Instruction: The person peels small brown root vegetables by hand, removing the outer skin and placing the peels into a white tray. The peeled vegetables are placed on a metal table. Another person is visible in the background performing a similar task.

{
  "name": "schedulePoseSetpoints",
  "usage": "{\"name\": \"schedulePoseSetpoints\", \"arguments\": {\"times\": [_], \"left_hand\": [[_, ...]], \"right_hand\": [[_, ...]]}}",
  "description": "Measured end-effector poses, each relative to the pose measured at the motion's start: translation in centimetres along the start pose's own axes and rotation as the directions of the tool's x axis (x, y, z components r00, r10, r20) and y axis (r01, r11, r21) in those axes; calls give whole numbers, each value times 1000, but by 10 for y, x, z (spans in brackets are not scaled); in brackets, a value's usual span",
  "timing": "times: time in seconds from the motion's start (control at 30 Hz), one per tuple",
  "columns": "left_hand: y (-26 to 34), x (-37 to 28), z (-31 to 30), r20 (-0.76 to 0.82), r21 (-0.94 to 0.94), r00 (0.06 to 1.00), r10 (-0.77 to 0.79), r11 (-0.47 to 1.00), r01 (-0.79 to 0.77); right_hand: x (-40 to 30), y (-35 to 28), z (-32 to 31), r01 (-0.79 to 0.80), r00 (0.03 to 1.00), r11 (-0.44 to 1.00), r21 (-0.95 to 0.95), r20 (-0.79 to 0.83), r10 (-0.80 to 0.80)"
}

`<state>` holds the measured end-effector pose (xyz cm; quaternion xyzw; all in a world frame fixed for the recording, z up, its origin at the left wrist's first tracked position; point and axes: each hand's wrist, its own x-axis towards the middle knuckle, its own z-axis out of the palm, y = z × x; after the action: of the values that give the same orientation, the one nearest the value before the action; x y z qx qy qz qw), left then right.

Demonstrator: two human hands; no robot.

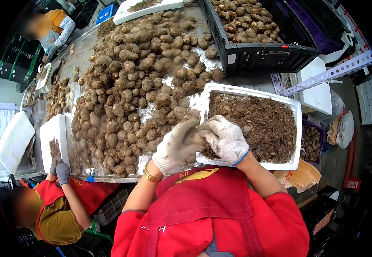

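Observation:
My left hand, in a white knit glove and with a gold-coloured watch at the wrist, holds a brown hairy taro corm. My right hand, gloved in white with a blue cuff edge, has its fingers bent against the same corm, by the left rim of a white foam tray. Brown peelings and root fibres fill much of that tray. A large heap of hairy taro corms covers the table in front of me and to the left. The gloves partly hide the corm.
A black crate of corms stands at the back right, beside a perforated metal bar. At left, a co-worker in red has gloved hands over a white foam box. Another person is across the table.

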<state>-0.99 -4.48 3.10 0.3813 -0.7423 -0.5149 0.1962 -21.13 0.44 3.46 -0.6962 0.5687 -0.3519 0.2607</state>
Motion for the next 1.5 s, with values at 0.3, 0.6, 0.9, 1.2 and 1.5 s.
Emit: {"name": "schedulePoseSetpoints", "arguments": {"times": [0.3, 0.6, 0.9, 1.2, 1.5], "left_hand": [[2, -3, 9, -31, -481, 999, -33, 877, 14], [0, 2, 10, -3, -350, 1000, -23, 936, 20], [10, 3, 12, 106, -900, 984, -141, 407, 155], [-3, 14, 27, 18, -953, 978, -207, 294, 80], [-14, 23, 27, -94, -990, 956, -279, 127, -60]], "right_hand": [[-10, 61, 3, -127, 970, 973, -193, -227, 82], [3, -4, -17, -18, 997, 993, 118, 77, 9], [-13, 49, 11, -230, 953, 950, 214, -150, 264], [5, -7, 12, 47, 968, 995, 91, -251, -23], [-17, -5, 7, 52, 998, 999, -4, 20, -52]]}}
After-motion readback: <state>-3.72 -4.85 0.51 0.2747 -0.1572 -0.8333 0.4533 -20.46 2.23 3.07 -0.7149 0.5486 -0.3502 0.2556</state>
